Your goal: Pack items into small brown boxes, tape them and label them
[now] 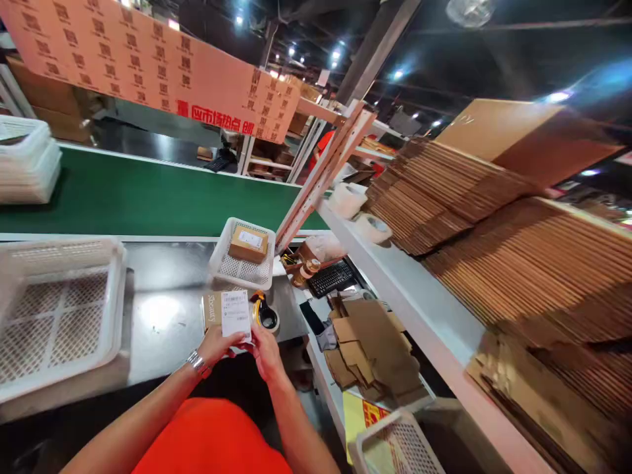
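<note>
A small brown cardboard box (212, 309) with pale lettering lies on the metal table in front of me. A white printed shipping label (236, 313) covers its right part. My left hand (221, 345), with a metal watch on the wrist, has its fingers closed at the label's near edge. My right hand (266, 349) pinches the label's near right corner. Whether the label is stuck down under the fingers is hidden. Just beyond my right hand lies a yellow and black tape dispenser (264, 313).
A white basket (223, 266) holds another labelled box (248, 243). To the left stands a larger white basket (116, 309). A green conveyor belt (148, 191) runs behind the metal table (162, 263). On the right are a keyboard (330, 279), flattened cardboard (375, 336) and a shelf (419, 289) with stacked cartons.
</note>
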A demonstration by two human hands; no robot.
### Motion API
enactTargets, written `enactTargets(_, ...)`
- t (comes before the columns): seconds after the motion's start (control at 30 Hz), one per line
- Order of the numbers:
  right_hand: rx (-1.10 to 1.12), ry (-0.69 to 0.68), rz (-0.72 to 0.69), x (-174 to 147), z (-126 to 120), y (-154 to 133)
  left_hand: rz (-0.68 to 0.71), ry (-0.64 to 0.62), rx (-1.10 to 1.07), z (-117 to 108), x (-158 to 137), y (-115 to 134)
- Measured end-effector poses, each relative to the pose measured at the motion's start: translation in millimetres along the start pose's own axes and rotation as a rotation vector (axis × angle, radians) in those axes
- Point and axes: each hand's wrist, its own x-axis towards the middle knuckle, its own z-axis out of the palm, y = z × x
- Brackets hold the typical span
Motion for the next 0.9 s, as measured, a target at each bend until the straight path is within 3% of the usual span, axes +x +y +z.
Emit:
enactTargets(0.1,0.217,0.04,0.101,-16.5,-18.1,-2.1,-0.065,0.099,-0.156,15.9,-0.7,-6.7)
enactTargets(0.37,0.29,0.071,0.133,-28.9,-36.8,9.6,-0.155,0.186,-0.234,34.0,0.0,-18.7)
enactTargets(0.9,0.14,0.114,0.032,-9.2,-27.6,19.5,-0.131,0.091,-0.199,20.6,9.7,-10.2)
